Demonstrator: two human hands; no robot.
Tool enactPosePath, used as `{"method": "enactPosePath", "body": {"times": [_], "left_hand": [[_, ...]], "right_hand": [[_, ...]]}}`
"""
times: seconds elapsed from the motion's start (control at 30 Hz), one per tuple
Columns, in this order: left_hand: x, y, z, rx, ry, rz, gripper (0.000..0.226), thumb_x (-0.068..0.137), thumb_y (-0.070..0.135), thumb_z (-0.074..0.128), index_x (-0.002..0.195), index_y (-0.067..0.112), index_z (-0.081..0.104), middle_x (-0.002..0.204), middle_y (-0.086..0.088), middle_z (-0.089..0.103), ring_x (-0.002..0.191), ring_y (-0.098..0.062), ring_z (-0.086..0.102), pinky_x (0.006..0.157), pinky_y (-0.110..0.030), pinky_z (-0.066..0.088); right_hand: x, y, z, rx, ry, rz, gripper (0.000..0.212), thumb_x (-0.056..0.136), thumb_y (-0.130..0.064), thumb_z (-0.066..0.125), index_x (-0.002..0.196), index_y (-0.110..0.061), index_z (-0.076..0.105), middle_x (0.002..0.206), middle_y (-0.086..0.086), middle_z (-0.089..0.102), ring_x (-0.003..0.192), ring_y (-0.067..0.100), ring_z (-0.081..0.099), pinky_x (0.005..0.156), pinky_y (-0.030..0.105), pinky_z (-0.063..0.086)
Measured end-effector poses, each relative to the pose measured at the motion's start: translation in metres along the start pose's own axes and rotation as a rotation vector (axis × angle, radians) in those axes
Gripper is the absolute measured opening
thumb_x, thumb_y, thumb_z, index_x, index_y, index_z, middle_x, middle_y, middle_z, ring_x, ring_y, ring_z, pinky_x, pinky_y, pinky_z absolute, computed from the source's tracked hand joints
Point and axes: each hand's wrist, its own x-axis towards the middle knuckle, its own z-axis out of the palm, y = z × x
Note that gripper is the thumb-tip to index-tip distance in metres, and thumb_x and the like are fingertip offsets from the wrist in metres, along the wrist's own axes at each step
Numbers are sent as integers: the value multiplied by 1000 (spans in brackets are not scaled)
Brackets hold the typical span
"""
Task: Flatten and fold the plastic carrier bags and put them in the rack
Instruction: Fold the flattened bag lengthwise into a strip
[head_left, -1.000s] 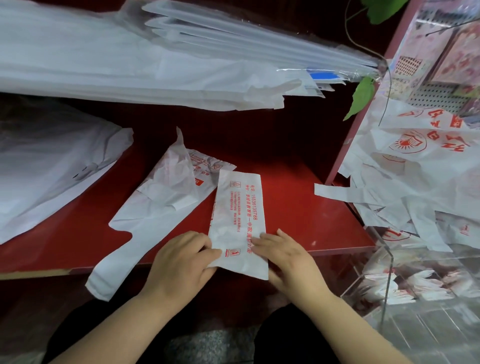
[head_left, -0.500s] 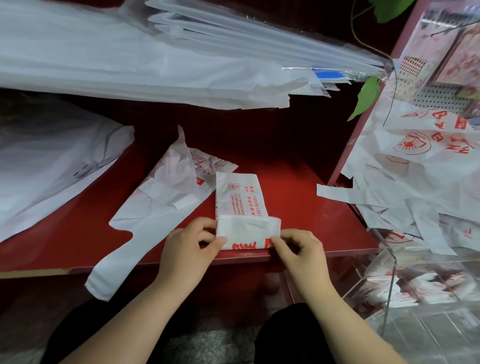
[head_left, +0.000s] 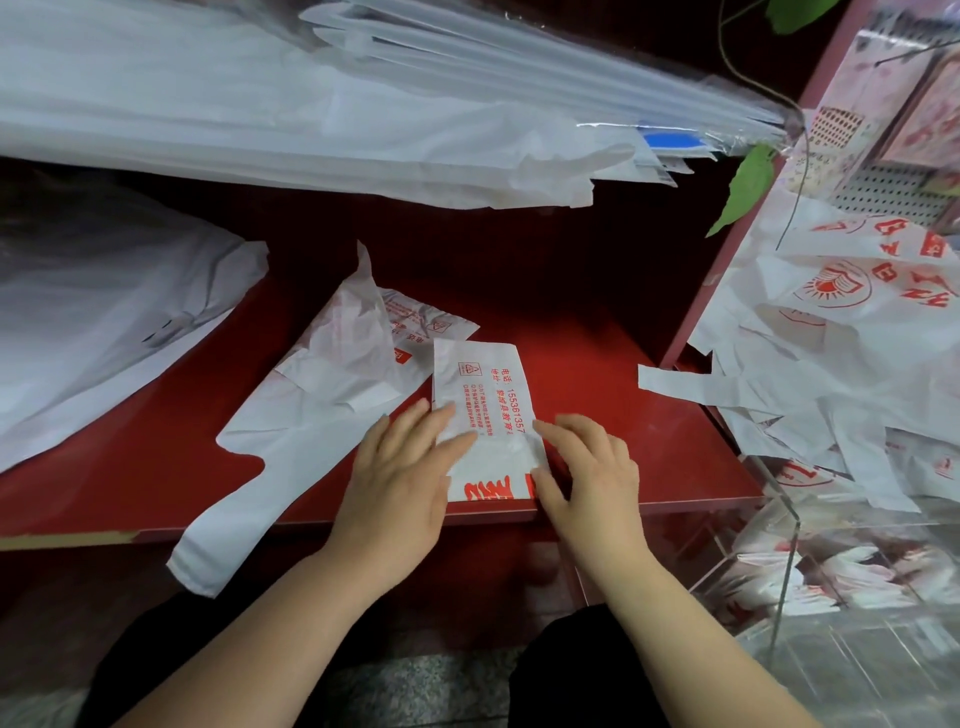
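A white carrier bag with red print (head_left: 480, 395), folded into a narrow strip, lies on the red shelf (head_left: 613, 415) near its front edge. Its near end is folded up over the strip. My left hand (head_left: 400, 478) lies flat on the left side of that fold, fingers straight. My right hand (head_left: 587, 467) presses the fold's right side with its fingers spread. A second white bag (head_left: 311, 415) lies unfolded to the left, one handle hanging over the shelf edge.
A heap of loose printed bags (head_left: 831, 338) hangs at the right above a clear acrylic rack (head_left: 789, 551) that holds folded bags. Large white and clear plastic sheets (head_left: 311, 104) lie on the upper shelf, and more plastic (head_left: 104, 312) at the left.
The bag's near end has been folded up over the strip. Both hands went from pinching that end to pressing it flat, moving a little away from me.
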Motion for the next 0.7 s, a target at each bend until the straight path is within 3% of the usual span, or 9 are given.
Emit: {"method": "enactPosePath", "body": {"times": [0.07,0.1,0.17,0.2,0.27,0.33,0.37,0.53,0.7], "left_hand": [[0,2,-11,-2,-209,82,38,80,24,46,113,21,64,122,2,61,122,-15,49,98,-40,30],[1,2,-14,-53,-342,57,52,87,41,25,124,24,56,135,10,46,128,-4,32,105,-34,20],[-1,-4,-15,-76,-354,81,96,71,74,-14,140,28,34,141,20,15,129,6,9,108,-23,0],[-2,-4,-18,-72,-391,109,101,69,78,-15,138,28,39,142,17,22,131,4,19,108,-23,7],[-9,-4,-19,-24,-395,167,74,81,74,18,121,25,57,125,7,57,117,-5,51,97,-22,36],[-18,-8,-13,-86,-291,208,51,72,54,66,109,20,64,109,1,68,105,-9,54,91,-23,44],[-21,-10,-8,-154,-237,219,46,66,40,74,104,15,68,105,-2,69,103,-10,52,92,-24,41],[-25,-5,-3,-253,-21,135,34,72,22,46,85,9,74,91,-2,72,95,-10,52,88,-25,36],[-20,1,-8,-443,25,-153,42,73,40,45,88,13,74,85,8,68,87,-10,57,79,-15,41]], "right_hand": [[0,4,0,11,-23,-142,27,74,-18,51,93,-16,70,111,9,66,97,31,58,73,37,42],[0,6,-1,15,-74,-207,29,76,-19,47,91,-15,70,110,9,67,99,33,60,76,42,47],[-2,11,-5,-20,-150,-321,32,85,-26,42,95,-14,70,107,4,69,102,29,63,82,54,50],[-3,15,-6,-60,-187,-366,37,91,-34,38,99,-15,69,109,2,68,104,24,62,85,55,47],[-9,21,-9,-85,-278,-421,51,92,-53,31,109,-16,62,116,2,65,111,19,56,92,49,41],[-15,27,-14,-46,-313,-453,51,82,-56,44,116,-18,51,120,4,62,115,16,46,95,37,42],[-18,29,-15,-38,-306,-459,50,77,-49,48,116,-19,48,119,4,62,114,15,44,97,31,42],[-17,34,-17,-3,-167,-434,34,76,-30,50,110,-22,51,108,0,66,100,14,46,87,25,37],[-10,33,-18,203,-118,-270,31,74,-32,50,93,-19,71,95,-14,68,87,-1,43,77,20,34]]}}
